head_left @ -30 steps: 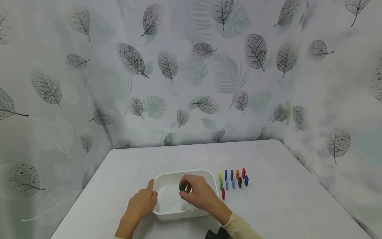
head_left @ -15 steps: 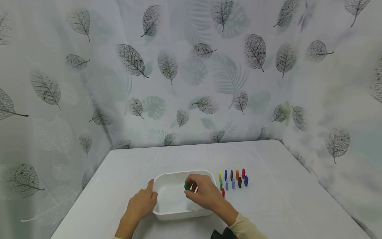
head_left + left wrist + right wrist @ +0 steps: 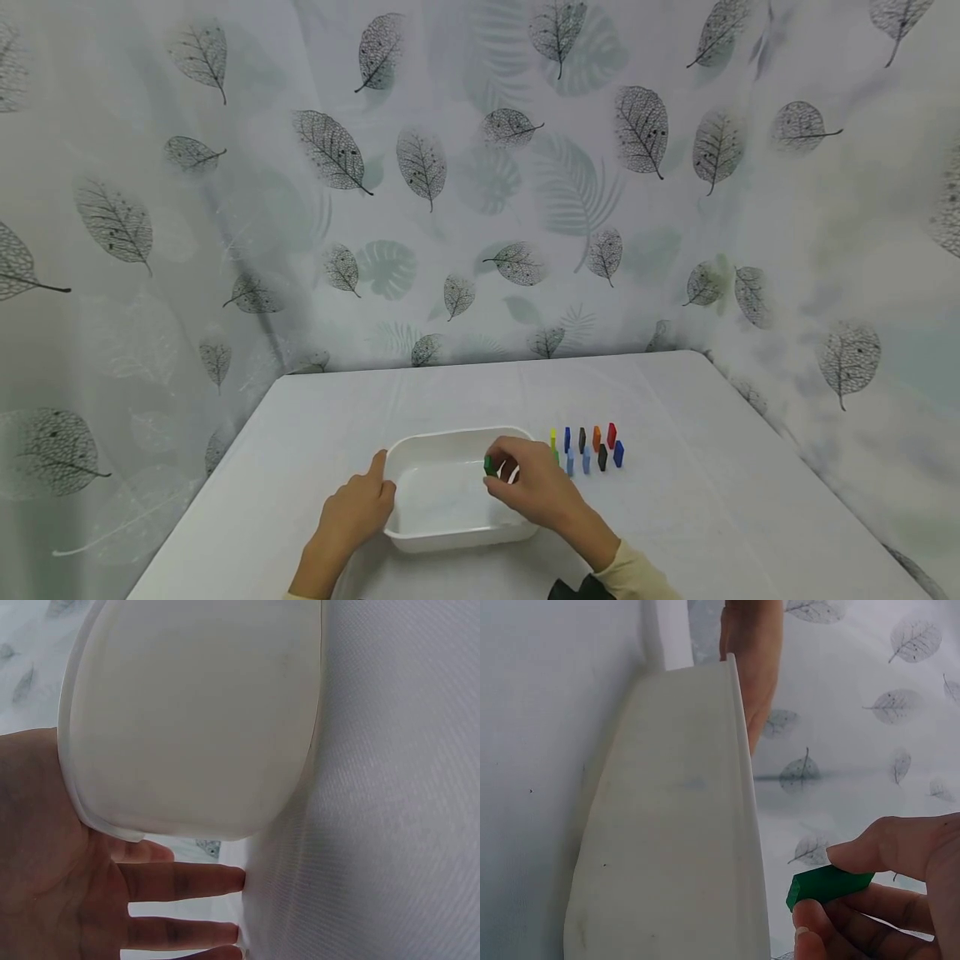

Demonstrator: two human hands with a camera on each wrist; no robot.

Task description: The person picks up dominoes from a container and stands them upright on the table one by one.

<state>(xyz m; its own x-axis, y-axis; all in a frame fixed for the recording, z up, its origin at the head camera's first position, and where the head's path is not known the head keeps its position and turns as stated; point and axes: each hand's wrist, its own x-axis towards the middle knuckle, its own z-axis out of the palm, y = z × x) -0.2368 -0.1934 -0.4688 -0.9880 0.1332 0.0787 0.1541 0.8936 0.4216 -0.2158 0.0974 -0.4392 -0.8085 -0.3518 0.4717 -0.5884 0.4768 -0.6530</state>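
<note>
A white plastic tub (image 3: pixel 442 542) stands on the table. My left hand (image 3: pixel 356 510) rests against its left end, touching the rim, and the left wrist view shows several fingers (image 3: pixel 184 881) stretched straight beside the tub wall. Over the tub's right part, my right hand (image 3: pixel 538 485) pinches a small green block (image 3: pixel 490 466) between thumb and fingertips. In the right wrist view the green block (image 3: pixel 829 885) is held above the level of the rim, apart from the tub.
Right of the tub, several small coloured blocks stand upright in rows, among them a red block (image 3: pixel 612 435), an orange block (image 3: pixel 597 437) and a dark blue block (image 3: pixel 618 453). My right hand partly covers the nearest ones. A leaf-patterned curtain (image 3: pixel 480 208) surrounds the white table (image 3: pixel 712 500).
My right hand has moved to the right with the green block, from over the tub's middle towards its right end. My left hand and the tub have stayed put.
</note>
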